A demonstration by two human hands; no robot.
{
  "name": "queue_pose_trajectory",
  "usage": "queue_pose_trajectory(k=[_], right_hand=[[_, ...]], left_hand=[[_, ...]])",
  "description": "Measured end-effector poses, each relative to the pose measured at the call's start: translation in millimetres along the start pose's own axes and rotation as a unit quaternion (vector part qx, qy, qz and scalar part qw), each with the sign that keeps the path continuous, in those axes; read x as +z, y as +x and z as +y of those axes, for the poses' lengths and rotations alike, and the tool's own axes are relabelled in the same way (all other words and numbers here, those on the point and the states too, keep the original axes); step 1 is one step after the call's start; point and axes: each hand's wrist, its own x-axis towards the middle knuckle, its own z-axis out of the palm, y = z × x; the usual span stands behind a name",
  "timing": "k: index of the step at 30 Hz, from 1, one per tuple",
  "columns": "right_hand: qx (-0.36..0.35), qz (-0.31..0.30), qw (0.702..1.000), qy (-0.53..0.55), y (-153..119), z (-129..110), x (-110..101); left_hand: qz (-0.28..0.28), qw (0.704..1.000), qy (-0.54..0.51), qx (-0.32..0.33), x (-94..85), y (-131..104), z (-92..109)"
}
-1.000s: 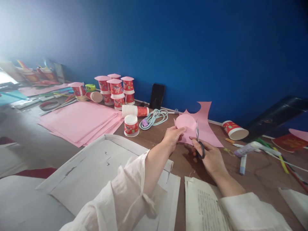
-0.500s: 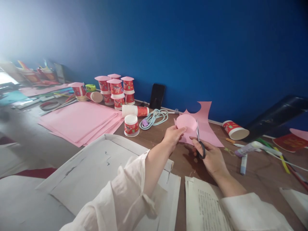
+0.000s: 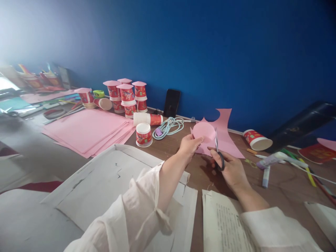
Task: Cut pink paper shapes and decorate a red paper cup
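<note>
My left hand (image 3: 189,145) pinches the lower edge of a pink paper circle (image 3: 204,130) between thumb and fingers. My right hand (image 3: 231,169) is closed around the black handles of a pair of scissors (image 3: 216,140), whose blades point up along the circle's right edge. Behind the circle and scissors lies a larger pink paper sheet (image 3: 226,134) with a curved cut-out at its top. Whether the circle is fully separate from that sheet I cannot tell. A red-and-white paper cup (image 3: 143,135) stands to the left of my left hand.
Stacked red cups with pink paper tops (image 3: 126,94) stand by the blue wall, near a pile of pink sheets (image 3: 86,131). A coiled pale cable (image 3: 170,127), a phone (image 3: 172,103), a tipped cup (image 3: 257,140), glue stick (image 3: 271,160) and printed pages (image 3: 225,220) lie around.
The view has tilted down a little at the left and right. Both hands hold nearly the same place, with the left on the pink circle and the right on the scissors.
</note>
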Motion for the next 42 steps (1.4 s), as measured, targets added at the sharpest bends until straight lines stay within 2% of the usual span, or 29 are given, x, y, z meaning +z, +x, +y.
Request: queue_pose_trajectory(k=[8,38,40,42], right_hand=[[0.005,0.001,1.000,0.001,-1.3,-2.8,0.9],[-0.025,-0.003,0.999,-0.026,-1.2,-1.4,1.1],[-0.027,-0.001,0.999,-0.030,-0.5,-0.3,1.4],[-0.024,0.012,0.999,-0.036,1.1,1.7,1.3]], left_hand=[[0.017,0.999,0.024,0.025,-0.1,2.6,-0.7],[0.008,1.000,0.016,0.010,1.3,1.9,-3.4],[0.023,1.000,-0.020,-0.008,-0.2,5.7,-1.7],[0.079,0.989,-0.120,-0.025,-6.3,12.3,2.8]])
